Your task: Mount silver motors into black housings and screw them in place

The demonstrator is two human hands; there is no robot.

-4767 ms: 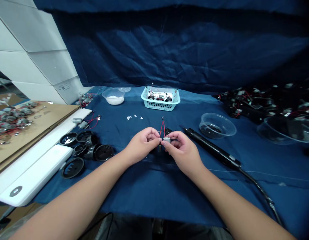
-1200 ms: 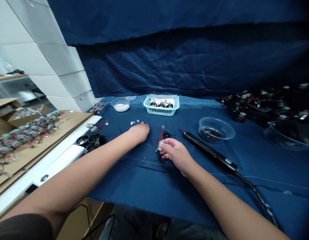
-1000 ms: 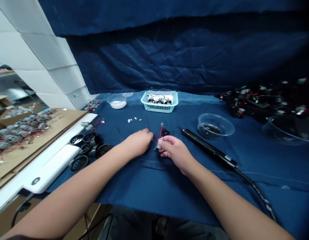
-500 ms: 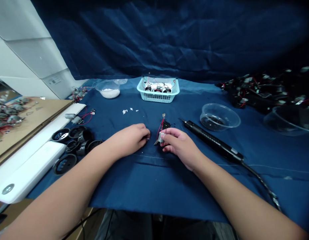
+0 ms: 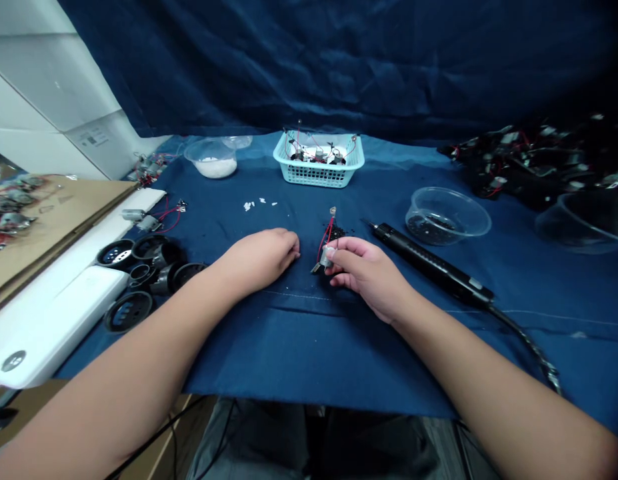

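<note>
My right hand [image 5: 366, 268] pinches a small silver DC motor [image 5: 327, 257] at its fingertips. Two red wires [image 5: 327, 239] rise from the motor to a small metal tab [image 5: 333, 210]. Beneath them lies a little scatter of black granules [image 5: 336, 232] on the blue cloth [image 5: 309, 347]. My left hand [image 5: 259, 257] rests on the cloth just left of the motor, fingers curled and touching nothing visible. Part of the motor is hidden by my right fingers.
A black corded pen-shaped tool [image 5: 429, 261] lies right of my right hand. Behind stand a teal plastic basket [image 5: 319, 180] of wired motors and a clear bowl [image 5: 446, 217]. Black rings [image 5: 126, 311] lie left, beside a white slab [image 5: 49, 327].
My hands held the motor together earlier; now my left hand has moved away to the left and rests on the cloth. My right hand keeps the motor. The view has tilted slightly downward.
</note>
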